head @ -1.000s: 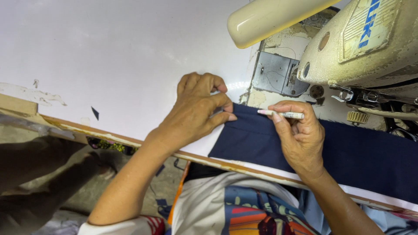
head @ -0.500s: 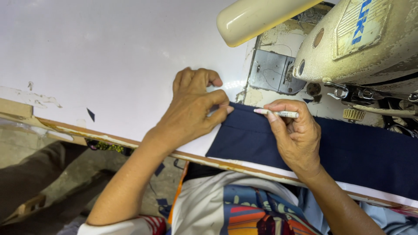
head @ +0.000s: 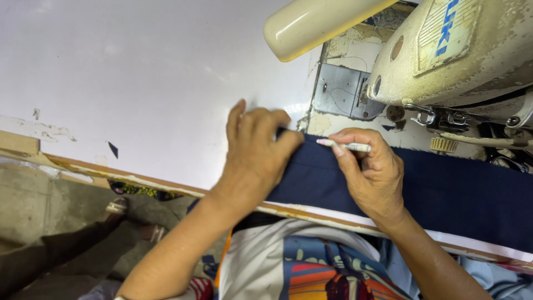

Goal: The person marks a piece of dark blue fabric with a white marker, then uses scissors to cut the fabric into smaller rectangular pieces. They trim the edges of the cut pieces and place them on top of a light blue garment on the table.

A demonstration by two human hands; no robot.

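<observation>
Navy woven cloth [head: 444,189], 1 pc, lies flat on the white table [head: 139,83] along its near edge, just in front of the sewing machine [head: 461,50]; its left end sits under the left hand [head: 252,153]. Judged soft, light, limp: likely to slide on the smooth tabletop, so best pinned flat w/ a palm or pinched at the edge, not lifted by one corner. Left hand: fingers curled, pressing down on the cloth end, nothing clasped inside as far as can be seen. Right hand [head: 372,172]: pinching a thin white marking stick [head: 344,146], prob. tailor's chalk pencil, 1 pc, betw. thumb and fingers, tip pointing left toward the other hand, just above the cloth's far edge. Stick judged light, rigid, brittle at the tip. Machine: 1 unit, cream, worn paint, w/ grey metal plate [head: 341,91] on the bed beside it. Cream tube-shaped part [head: 316,22], 1, overhangs the table at top. Below table edge: another person's dark sleeve [head: 39,261] and a sandalled foot [head: 116,206] on the floor.
</observation>
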